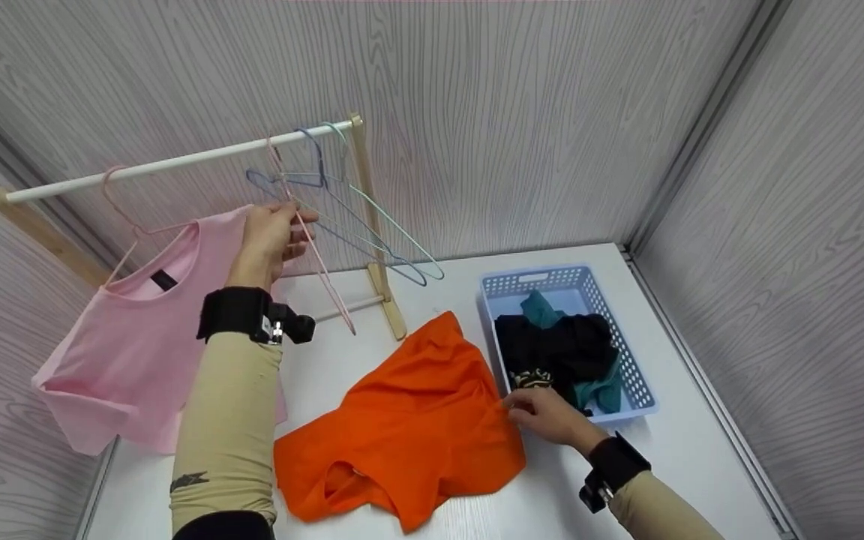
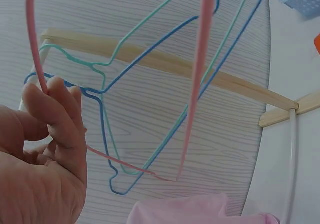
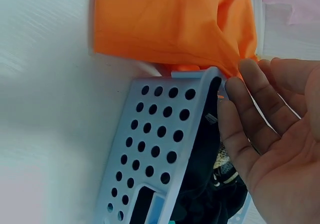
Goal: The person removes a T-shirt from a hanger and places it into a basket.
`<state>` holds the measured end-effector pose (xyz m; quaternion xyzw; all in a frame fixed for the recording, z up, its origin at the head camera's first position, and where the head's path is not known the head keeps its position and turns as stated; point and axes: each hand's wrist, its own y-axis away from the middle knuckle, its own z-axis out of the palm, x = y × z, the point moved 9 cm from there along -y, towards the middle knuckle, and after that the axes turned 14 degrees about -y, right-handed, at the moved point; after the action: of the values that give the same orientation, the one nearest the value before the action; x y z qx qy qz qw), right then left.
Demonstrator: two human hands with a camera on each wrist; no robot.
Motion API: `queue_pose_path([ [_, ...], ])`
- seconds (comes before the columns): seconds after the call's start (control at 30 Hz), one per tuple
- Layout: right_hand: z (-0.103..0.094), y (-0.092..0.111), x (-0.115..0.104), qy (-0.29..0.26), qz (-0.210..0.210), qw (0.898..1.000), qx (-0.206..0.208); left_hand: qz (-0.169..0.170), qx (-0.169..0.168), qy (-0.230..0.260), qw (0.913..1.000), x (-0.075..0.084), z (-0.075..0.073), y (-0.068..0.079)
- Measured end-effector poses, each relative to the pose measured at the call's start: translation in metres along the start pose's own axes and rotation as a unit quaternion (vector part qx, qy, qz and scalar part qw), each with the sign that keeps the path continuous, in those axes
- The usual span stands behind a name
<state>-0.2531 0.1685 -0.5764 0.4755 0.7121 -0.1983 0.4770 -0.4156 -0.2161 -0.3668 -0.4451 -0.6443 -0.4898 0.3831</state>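
On the rack's rail hangs a bare pink hanger (image 1: 323,274), and my left hand (image 1: 271,232) grips it just below its hook. In the left wrist view, the curled fingers (image 2: 57,114) close around the pink wire. An orange T-shirt (image 1: 409,420) lies spread and partly folded on the table. At its right edge is my right hand (image 1: 548,416), thumb and index pinching the cloth beside the basket. The other fingers (image 3: 245,139) stretch out loosely over the basket's rim in the right wrist view; the pinch itself is partly hidden there.
A pink shirt (image 1: 154,330) hangs on another pink hanger at the left of the rack (image 1: 192,159). Blue (image 1: 372,225) and mint (image 1: 402,229) hangers hang at its right end. The light-blue basket (image 1: 638,375) holds dark and teal clothes (image 1: 563,341). Walls enclose the table.
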Motion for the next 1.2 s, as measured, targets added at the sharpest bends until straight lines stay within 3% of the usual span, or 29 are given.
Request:
queue_pose_path([
  [0.2, 0.009, -0.007, -0.004, 0.011, -0.003, 1.0, -0.003, 0.0, -0.015, -0.048, 0.9987, -0.018, -0.001, 0.005],
  [0.37, 0.014, -0.018, -0.018, 0.057, -0.016, 0.998, 0.013, 0.007, -0.03, -0.14, 0.9896, -0.047, -0.007, 0.016],
  [0.5, 0.025, -0.033, -0.026, 0.078, 0.001, 0.997, 0.025, 0.017, -0.05, -0.246, 0.9678, -0.085, -0.007, 0.027],
  [0.63, 0.047, -0.052, -0.025, 0.102, 0.04, 0.993, 0.035, 0.03, -0.07, -0.329, 0.9411, -0.127, 0.003, 0.04],
  [0.7, 0.061, -0.061, -0.021, 0.114, 0.06, 0.991, 0.037, 0.033, -0.078, -0.35, 0.9328, -0.147, 0.012, 0.048],
  [0.83, 0.086, -0.074, -0.011, 0.131, 0.095, 0.986, 0.039, 0.031, -0.087, -0.371, 0.924, -0.184, 0.031, 0.066],
  [1.03, 0.123, -0.072, 0.011, 0.199, 0.19, 0.961, -0.001, 0.041, -0.091, -0.413, 0.9054, -0.213, 0.048, 0.084],
  [1.2, 0.14, -0.07, 0.013, 0.312, 0.185, 0.932, 0.008, 0.045, -0.095, -0.426, 0.8985, -0.217, 0.05, 0.088],
])
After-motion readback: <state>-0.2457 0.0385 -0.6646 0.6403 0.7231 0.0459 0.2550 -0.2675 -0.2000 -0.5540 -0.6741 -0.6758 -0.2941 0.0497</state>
